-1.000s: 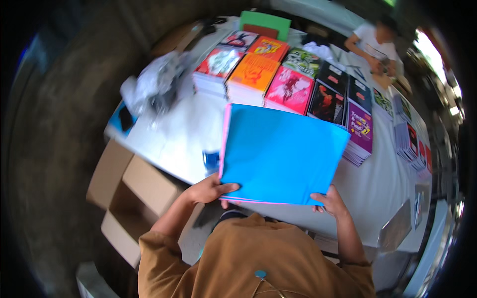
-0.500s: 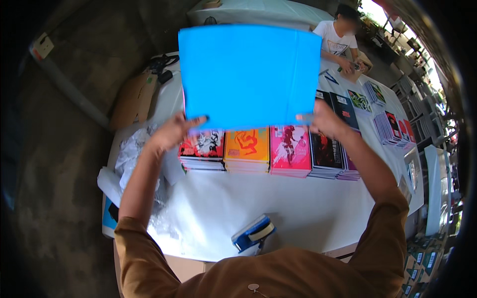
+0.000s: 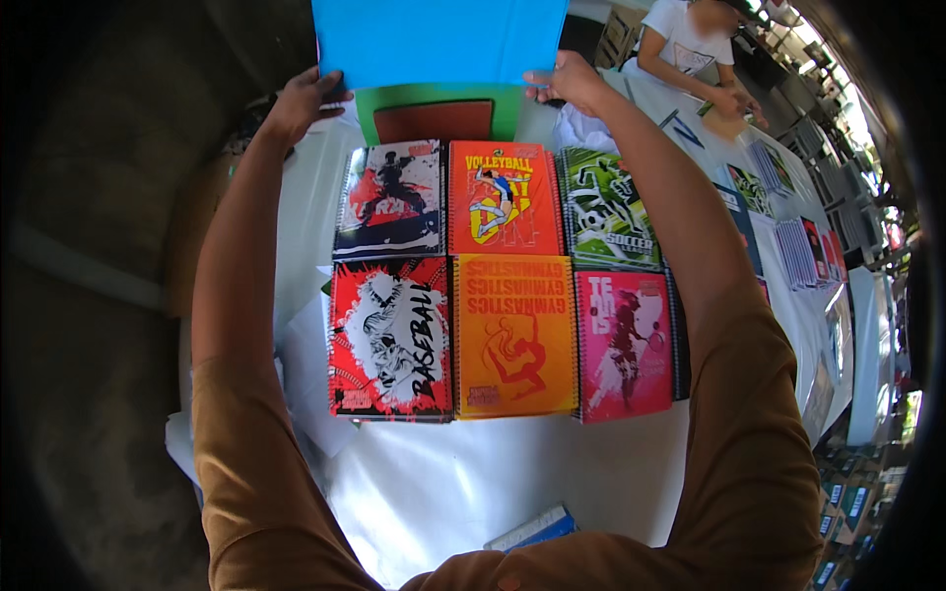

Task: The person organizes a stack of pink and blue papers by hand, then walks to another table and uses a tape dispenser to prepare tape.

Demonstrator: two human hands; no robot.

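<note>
My left hand [image 3: 307,103] and my right hand [image 3: 570,81] grip the near corners of a large blue sheet [image 3: 443,39], held up past the far row of notebooks. Its top runs out of the picture. Below me stand stacks of spiral notebooks in two rows. The near row has a red, black and white notebook [image 3: 389,335], an orange notebook [image 3: 514,340] and a pink notebook [image 3: 628,340]. Behind them are a white and black notebook [image 3: 390,202], a red-orange notebook [image 3: 505,197] and a green notebook [image 3: 609,212]. My right forearm hides part of the right-hand stacks.
A green sheet [image 3: 372,110] and a reddish-brown piece [image 3: 434,120] show behind the stacks. Crumpled white wrapping [image 3: 320,379] lies at left. A blue tape dispenser [image 3: 540,529] is partly hidden by my body. Further notebook stacks [image 3: 793,251] and a person [image 3: 690,49] are at right.
Both hands have carried the blue sheet away from me and slightly left, uncovering the notebook covers. My view has shifted, and the stacks appear larger. The co-worker's hands have moved.
</note>
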